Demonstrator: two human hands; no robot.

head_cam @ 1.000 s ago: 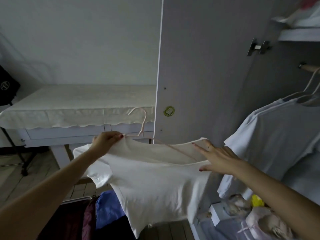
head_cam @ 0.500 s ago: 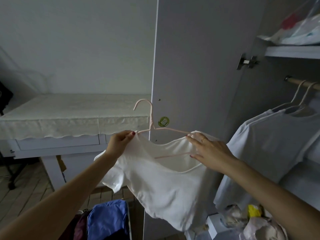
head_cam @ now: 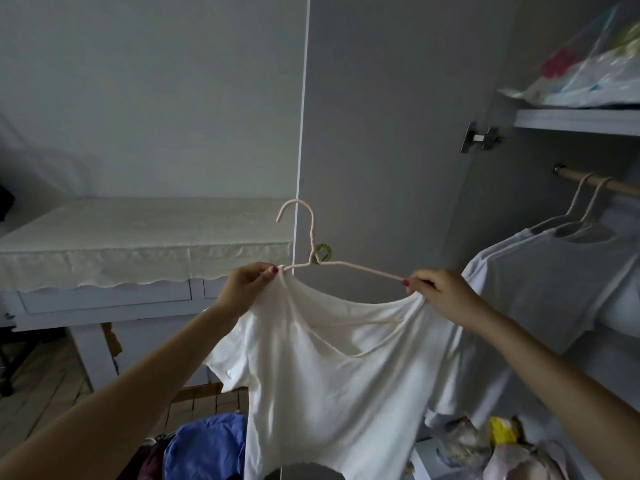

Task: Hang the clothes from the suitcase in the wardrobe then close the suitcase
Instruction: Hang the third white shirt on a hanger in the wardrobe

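Observation:
A white T-shirt [head_cam: 332, 372] hangs on a pale pink hanger [head_cam: 313, 237] held up in front of the open wardrobe door [head_cam: 391, 133]. My left hand [head_cam: 247, 284] pinches the shirt's left shoulder at the hanger's end. My right hand [head_cam: 441, 294] pinches the right shoulder and the hanger's other arm. To the right, a wooden wardrobe rail [head_cam: 599, 183] carries two white shirts [head_cam: 554, 282] on hangers. Blue and dark red clothes [head_cam: 204, 448] lie at the bottom, where the suitcase itself is hardly visible.
A table with a cream cloth [head_cam: 138, 237] stands at the left against the wall. A wardrobe shelf [head_cam: 575, 121] above the rail holds plastic bags [head_cam: 588, 71]. Bags and boxes [head_cam: 502, 448] fill the wardrobe floor.
Both hands have lifted the shirt and hanger higher and spread the shoulders over the hanger's ends. The hanger hook now stands clear above the neckline.

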